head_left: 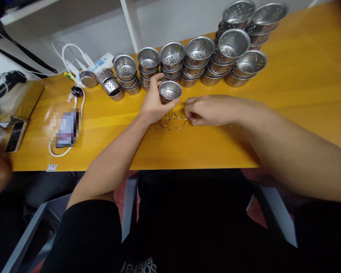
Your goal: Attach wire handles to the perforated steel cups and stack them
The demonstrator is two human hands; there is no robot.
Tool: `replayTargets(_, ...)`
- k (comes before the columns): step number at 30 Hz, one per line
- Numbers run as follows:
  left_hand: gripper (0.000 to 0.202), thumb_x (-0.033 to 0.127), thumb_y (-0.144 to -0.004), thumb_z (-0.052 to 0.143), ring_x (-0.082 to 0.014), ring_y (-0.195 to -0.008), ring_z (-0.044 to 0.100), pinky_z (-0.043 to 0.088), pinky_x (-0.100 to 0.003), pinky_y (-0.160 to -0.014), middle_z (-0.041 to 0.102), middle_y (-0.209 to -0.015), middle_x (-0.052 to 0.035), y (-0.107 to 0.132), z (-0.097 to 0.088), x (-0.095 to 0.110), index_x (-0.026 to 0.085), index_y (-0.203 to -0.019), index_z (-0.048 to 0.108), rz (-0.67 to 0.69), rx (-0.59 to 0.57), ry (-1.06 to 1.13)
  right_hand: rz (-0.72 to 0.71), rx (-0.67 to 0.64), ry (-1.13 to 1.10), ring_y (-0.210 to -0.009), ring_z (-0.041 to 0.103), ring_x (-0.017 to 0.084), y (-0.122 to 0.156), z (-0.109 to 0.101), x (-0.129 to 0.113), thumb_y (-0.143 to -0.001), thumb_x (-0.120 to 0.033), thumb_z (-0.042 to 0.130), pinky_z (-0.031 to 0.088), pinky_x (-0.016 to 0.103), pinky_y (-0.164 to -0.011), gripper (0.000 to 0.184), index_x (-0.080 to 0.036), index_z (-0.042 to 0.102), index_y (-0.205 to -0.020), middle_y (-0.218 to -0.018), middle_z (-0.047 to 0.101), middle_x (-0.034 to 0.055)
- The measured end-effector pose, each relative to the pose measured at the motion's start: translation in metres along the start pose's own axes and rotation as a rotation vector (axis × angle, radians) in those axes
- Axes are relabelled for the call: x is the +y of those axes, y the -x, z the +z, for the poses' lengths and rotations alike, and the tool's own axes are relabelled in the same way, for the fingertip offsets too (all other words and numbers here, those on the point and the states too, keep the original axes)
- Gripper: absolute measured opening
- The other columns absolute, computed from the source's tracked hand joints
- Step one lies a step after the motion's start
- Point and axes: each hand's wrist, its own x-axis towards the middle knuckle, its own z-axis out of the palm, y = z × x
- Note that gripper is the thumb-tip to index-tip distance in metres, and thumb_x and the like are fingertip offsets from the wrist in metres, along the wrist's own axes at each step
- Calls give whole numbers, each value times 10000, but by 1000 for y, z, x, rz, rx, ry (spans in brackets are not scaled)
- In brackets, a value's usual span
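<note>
A big yellow table [301,94] lies under both hands. Behind the hands, farther from the person, many stacks of shiny metal cups [199,57] with little holes stand in a long row.

The left hand [153,102] is closed around one small cup [169,91]. The right hand [207,110] is just to the right of it, low on the table. Its fingertips are pinched shut on thin wire hoops [170,120].

Well off to the left of the left hand lies a phone [65,129] with a white cable [68,57] near it.

The small cup stands upright with its open top facing up, just in front of the stacks. The thumb is on its near side and the fingers curl over its far side.

The wire hoops lie in a little pile on the table, right below the held cup and between the two hands.
</note>
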Motion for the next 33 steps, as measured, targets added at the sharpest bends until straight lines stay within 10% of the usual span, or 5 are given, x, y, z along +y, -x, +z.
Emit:
replayTargets(14, 968, 511, -1061, 1009, -385, -1692, 773, 655, -598, -1464, 710, -1768, -181, 9, -8, 45, 330, -1842, 467, -137, -56, -30, 55, -59, -51, -851, 726, 244, -1, -4, -15, -1038, -263, 763, 501, 389, -832, 70, -248, 828, -1059, -1021, 869, 60)
replayTargets(23, 972, 495, -1043, 1021, -373, -1697, 767, 666, -574, -1452, 681, -1824, -188, 8, -9, 41, 325, -1828, 472, -128, -56, -35, 152, -101, 127, -897, 728, 290, -6, -6, -38, -1051, -297, 814, 400, 400, -796, 99, -232, 887, -1049, -1048, 861, 113)
replayTargets(33, 1009, 634, -1062, 1019, -376, -1740, 742, 651, -545, -1461, 677, -1824, -197, 6, -7, 30, 321, -1822, 435, -101, -14, -85, 20, 28, -8, -894, 690, 267, -3, -5, -9, -1035, -325, 782, 436, 399, -833, 91, -239, 765, -1059, -1081, 816, 101)
